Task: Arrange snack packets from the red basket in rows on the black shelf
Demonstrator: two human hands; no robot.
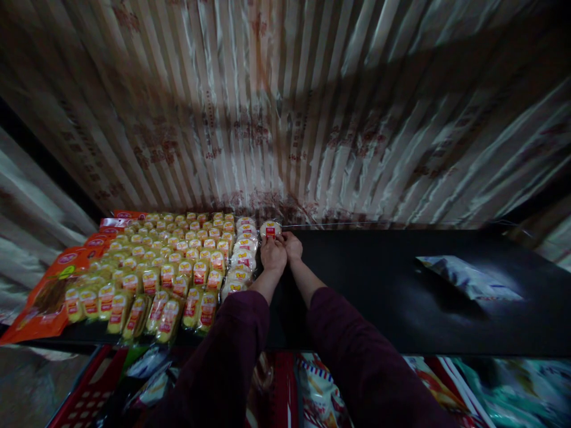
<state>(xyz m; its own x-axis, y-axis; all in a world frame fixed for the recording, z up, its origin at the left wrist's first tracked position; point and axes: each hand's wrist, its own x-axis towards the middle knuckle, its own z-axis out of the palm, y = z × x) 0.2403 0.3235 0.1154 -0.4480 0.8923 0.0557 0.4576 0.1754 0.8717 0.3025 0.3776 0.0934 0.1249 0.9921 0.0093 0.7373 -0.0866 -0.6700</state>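
Note:
Both of my hands reach to the back of a black shelf. My left hand has its fingers closed on the lower edge of a round, clear-wrapped white pastry with a red label. Beside it, my right hand has curled fingers close to the pastry's right edge; what they hold, if anything, is hidden. Just left of my hands runs a column of similar round white packs. Farther left stand rows of yellow oval wrapped cakes with red and white labels.
Orange bags lie at the shelf's left end. A silvery packet lies on the right part. Pleated printed sheeting hangs behind. Below the front edge are a red basket and snack bags.

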